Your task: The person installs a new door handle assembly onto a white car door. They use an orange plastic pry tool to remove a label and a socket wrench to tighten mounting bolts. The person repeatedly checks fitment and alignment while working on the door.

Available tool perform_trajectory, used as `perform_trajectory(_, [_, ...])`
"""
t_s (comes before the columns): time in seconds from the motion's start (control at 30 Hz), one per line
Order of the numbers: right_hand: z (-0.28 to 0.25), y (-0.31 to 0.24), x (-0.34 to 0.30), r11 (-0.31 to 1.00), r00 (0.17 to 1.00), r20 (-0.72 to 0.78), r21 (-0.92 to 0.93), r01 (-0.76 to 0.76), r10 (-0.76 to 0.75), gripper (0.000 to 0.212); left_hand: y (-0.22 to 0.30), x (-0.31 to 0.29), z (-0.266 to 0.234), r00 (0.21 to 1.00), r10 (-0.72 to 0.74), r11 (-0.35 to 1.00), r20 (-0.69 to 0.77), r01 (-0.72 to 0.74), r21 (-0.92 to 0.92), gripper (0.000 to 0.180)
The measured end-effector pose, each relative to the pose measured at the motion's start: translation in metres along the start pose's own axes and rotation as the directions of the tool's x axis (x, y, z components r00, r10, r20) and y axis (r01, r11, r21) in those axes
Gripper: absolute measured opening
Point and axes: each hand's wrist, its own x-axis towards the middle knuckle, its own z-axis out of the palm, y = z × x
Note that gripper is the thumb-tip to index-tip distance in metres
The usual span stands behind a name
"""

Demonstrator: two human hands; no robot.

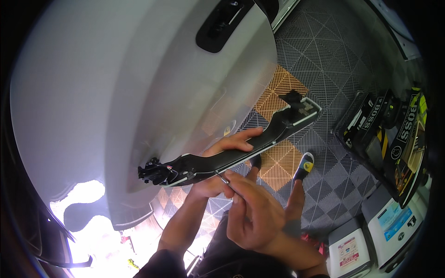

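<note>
Mid-scene, the right hand point(257, 211) pinches a thin metal tool point(224, 179), tip at the near bright edge of a long black trim strip point(262, 142); actual contact can't be confirmed. The left hand point(232, 143) grips the strip, fingers curled over its far edge, palm partly hidden below. Strip runs left to far right above a grey-and-orange tiled floor point(283, 157); its left end meets a black mechanism point(157, 172) by a silver car door point(139, 92), joint unclear. Door cut off at left; glare washes out near left. Right: black tool case point(387, 132), large white block lettering, readable; blue-labelled white box point(396, 227) and pink-labelled white box point(348, 254), small print illegible.
</note>
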Motion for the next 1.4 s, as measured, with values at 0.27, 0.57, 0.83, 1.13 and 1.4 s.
perform_trajectory(0.27, [0.003,-0.006,0.010,0.996,0.993,0.089,-0.049,-0.070,0.074,0.030,-0.004,-0.029,0.020,0.877,0.090,0.974,-0.472,0.021,0.225,0.094])
perform_trajectory(0.57, [-0.011,-0.042,-0.003,0.988,0.941,0.337,-0.131,0.082,-0.033,0.031,-0.021,-0.062,0.086,0.370,0.436,0.899,-0.821,-0.143,0.413,0.089])
perform_trajectory(0.83, [-0.019,-0.065,-0.007,0.834,0.727,0.548,-0.091,0.544,-0.414,0.035,-0.006,-0.078,0.111,0.130,0.571,0.821,-0.811,-0.127,0.557,0.076])
perform_trajectory(1.13, [-0.019,-0.053,0.040,0.738,0.488,0.666,0.141,0.660,-0.564,0.039,0.015,-0.084,0.093,0.264,0.439,0.881,-0.859,0.061,0.469,0.083])
perform_trajectory(1.4, [-0.030,-0.035,0.025,0.966,0.763,0.603,0.056,0.252,-0.234,0.051,0.018,-0.088,0.082,0.309,0.491,0.853,-0.814,0.017,0.521,0.099])
